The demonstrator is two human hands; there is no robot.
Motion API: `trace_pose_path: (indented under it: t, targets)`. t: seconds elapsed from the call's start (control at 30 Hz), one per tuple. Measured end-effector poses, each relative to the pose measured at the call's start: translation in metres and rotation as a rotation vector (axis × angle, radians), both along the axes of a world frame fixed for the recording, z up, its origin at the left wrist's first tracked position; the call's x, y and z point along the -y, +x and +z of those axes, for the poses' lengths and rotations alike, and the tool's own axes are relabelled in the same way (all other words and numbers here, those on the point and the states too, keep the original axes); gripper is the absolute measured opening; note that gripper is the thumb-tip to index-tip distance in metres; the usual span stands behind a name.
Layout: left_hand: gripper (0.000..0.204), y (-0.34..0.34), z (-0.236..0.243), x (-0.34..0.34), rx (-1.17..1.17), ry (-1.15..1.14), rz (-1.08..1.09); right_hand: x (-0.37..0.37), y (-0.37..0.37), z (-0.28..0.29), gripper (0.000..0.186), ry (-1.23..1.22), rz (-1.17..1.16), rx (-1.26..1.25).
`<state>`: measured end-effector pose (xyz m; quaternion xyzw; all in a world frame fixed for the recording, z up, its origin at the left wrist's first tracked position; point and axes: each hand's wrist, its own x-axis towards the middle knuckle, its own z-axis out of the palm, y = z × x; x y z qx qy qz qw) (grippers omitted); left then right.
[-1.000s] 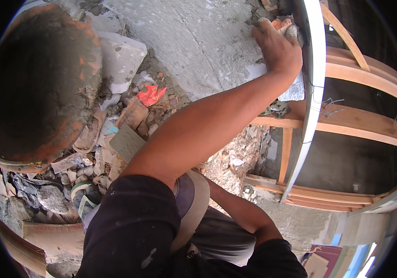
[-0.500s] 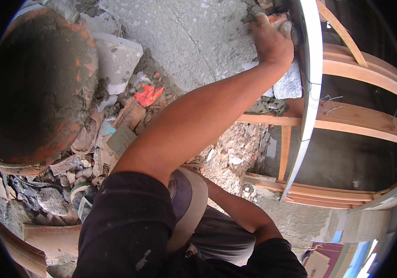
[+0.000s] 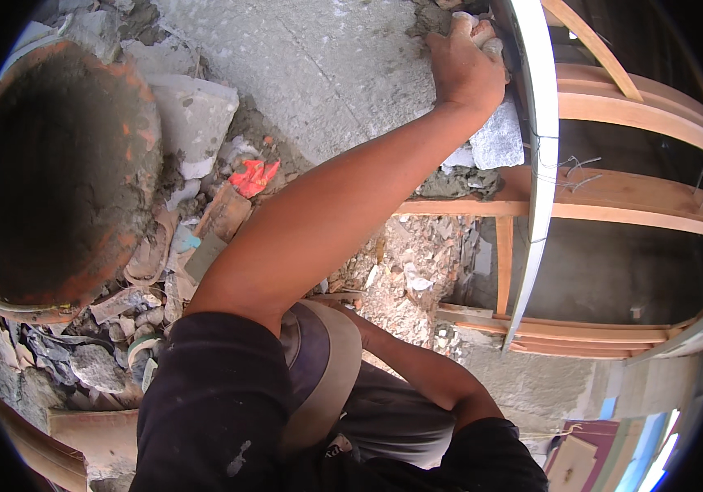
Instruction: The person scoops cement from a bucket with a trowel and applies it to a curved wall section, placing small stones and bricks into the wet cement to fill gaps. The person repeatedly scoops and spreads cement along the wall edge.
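Observation:
My left arm reaches up and across to the far right, where my left hand (image 3: 468,70) has its fingers curled over the edge of the concrete slab (image 3: 310,74). An orange-red piece like broken brick (image 3: 476,26) shows between those fingers, mostly covered by them. A white-grey slab piece (image 3: 499,138) lies just below that wrist, beside wet mortar (image 3: 474,184). My right forearm comes from the lower right and points left; my right hand (image 3: 336,307) is mostly hidden behind my left arm, so its fingers cannot be read. Between the arms is a hat-like round thing with a beige band (image 3: 339,361).
A large mortar-smeared basin (image 3: 134,107) stands at the left. Around it lie rubble, a broken tile slab (image 3: 191,115) and a red wrapper (image 3: 254,176). A white metal bar (image 3: 541,123) and timber beams (image 3: 638,119) border a dark drop at the right.
The whole view has shifted slightly, with the slab and basin now a little further left. Less of the orange-red piece shows under my left fingers. My right arm stays nearly where it was.

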<state>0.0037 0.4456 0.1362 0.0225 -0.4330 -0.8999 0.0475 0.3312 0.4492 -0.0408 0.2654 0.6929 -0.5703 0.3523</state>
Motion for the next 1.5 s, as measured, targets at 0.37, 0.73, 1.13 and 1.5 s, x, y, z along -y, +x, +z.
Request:
trace_pose_path:
  t: [0.37, 0.73, 1.13, 1.5]
  targets:
    - [0.045, -0.014, -0.022, -0.006, -0.282, -0.088, -0.009, -0.001, -0.002, 0.003, 0.050, -0.066, -0.104, 0.086]
    - [0.022, -0.012, -0.004, 0.000, -0.261, 0.064, 0.018, 0.004, -0.002, 0.017, 0.058, 0.004, 0.007, 0.002]
    - [0.059, -0.013, -0.017, 0.004, -0.325, -0.450, -0.025, -0.011, 0.005, -0.004, 0.062, -0.039, 0.061, 0.014]
    - [0.062, -0.014, -0.025, -0.009, -0.397, -0.403, 0.002, -0.011, 0.000, 0.000, 0.068, -0.047, -0.006, 0.077]
